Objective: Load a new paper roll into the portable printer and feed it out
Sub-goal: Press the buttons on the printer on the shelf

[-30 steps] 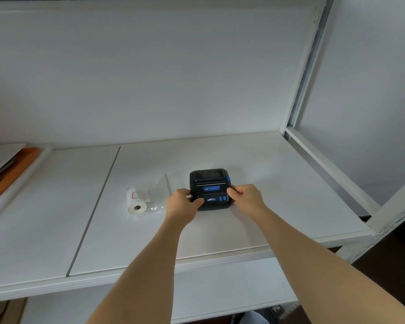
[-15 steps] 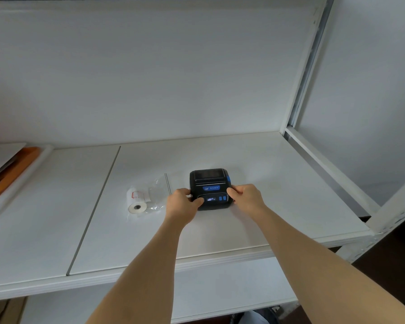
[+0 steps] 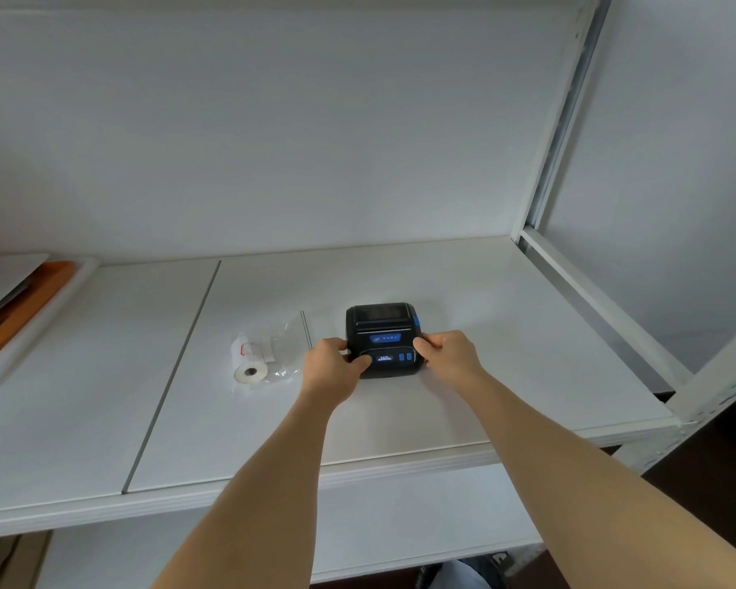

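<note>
A white shelf [image 3: 506, 333] fills the middle band of the frame, its surface split by a thin dark seam that runs from the upper middle down toward the lower left. A white back panel rises behind it across the top half, and a white metal upright [image 3: 570, 108] slants down the upper right. At the far left edge lies an orange flat item [image 3: 22, 308] under pale sheets, only partly seen.

Two bare forearms reach up from the bottom of the frame toward the centre. The portable printer [image 3: 382, 329], black with blue buttons and a small lit display on its near face, sits flat on the shelf just right of centre, its lid down. The left hand [image 3: 330, 367] grips the printer's near left corner, fingers curled round the side and the thumb lying on the front panel by the display. The right hand [image 3: 451, 354] grips the near right corner, fingers curled against the side and thumb on top.

To the left of the printer, near the left hand but apart from it, a clear plastic bag [image 3: 287, 346] lies flat. The paper roll [image 3: 249, 363], white with its hollow core facing the camera, lies on its side at the bag's left end; whether it is inside the bag cannot be told.
</note>
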